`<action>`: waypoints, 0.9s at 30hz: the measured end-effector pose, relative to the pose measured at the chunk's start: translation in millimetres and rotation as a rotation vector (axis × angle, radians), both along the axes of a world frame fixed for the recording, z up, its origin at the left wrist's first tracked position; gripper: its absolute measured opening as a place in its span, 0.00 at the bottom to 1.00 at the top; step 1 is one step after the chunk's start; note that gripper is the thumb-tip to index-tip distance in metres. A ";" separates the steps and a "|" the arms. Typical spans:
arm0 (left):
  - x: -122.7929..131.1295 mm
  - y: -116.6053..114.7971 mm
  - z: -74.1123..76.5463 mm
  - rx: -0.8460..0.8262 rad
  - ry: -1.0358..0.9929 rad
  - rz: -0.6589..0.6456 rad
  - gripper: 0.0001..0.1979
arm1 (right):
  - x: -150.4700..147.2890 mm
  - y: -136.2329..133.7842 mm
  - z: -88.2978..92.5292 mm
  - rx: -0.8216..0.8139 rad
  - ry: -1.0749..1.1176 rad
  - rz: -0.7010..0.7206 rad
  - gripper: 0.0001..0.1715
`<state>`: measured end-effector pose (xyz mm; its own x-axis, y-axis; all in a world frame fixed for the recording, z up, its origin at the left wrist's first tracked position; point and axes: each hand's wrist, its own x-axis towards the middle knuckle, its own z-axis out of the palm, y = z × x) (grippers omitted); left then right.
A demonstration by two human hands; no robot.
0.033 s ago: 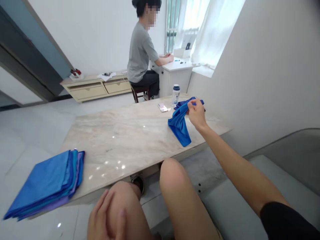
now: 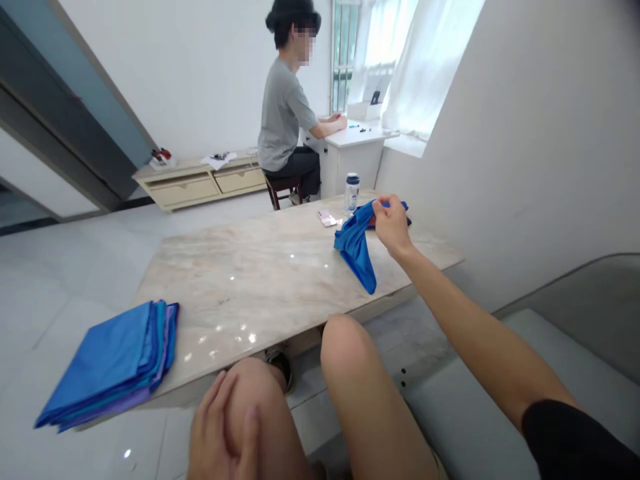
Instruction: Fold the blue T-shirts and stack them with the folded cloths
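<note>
Pinched between the fingertips of my right hand (image 2: 391, 223) is the upper edge of a bright blue cloth (image 2: 356, 243). The cloth droops in loose folds over the marble table, its lower corner hanging towards the near edge; whether it touches the tabletop I cannot tell. Just behind my fingers lies a dark blue cloth (image 2: 406, 212), mostly hidden, with a reddish-brown patch beside it. My left hand (image 2: 225, 430) rests on my left knee, fingers stretched out and holding nothing. At the table's left end sits a stack of folded blue and purple cloths (image 2: 107, 353).
The marble table (image 2: 240, 267) spans the view ahead of my knees. A clear bottle with a dark lid (image 2: 351, 193) and a phone (image 2: 327, 218) are near its far edge. Beyond, a person in a grey shirt (image 2: 285, 117) sits at a white desk (image 2: 357, 137). A grey sofa (image 2: 465, 413) is at right.
The blue cloth hangs a little narrower and its lower corner has shifted slightly left, still in my right hand. The whole view has tilted slightly. My left hand stays on the knee.
</note>
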<state>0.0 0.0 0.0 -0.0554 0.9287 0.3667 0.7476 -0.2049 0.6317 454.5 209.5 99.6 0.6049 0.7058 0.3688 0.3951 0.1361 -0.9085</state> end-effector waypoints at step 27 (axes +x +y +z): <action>93.3 127.0 199.8 -0.329 -0.656 -0.846 0.51 | -163.0 -105.0 248.3 0.128 0.176 0.912 0.16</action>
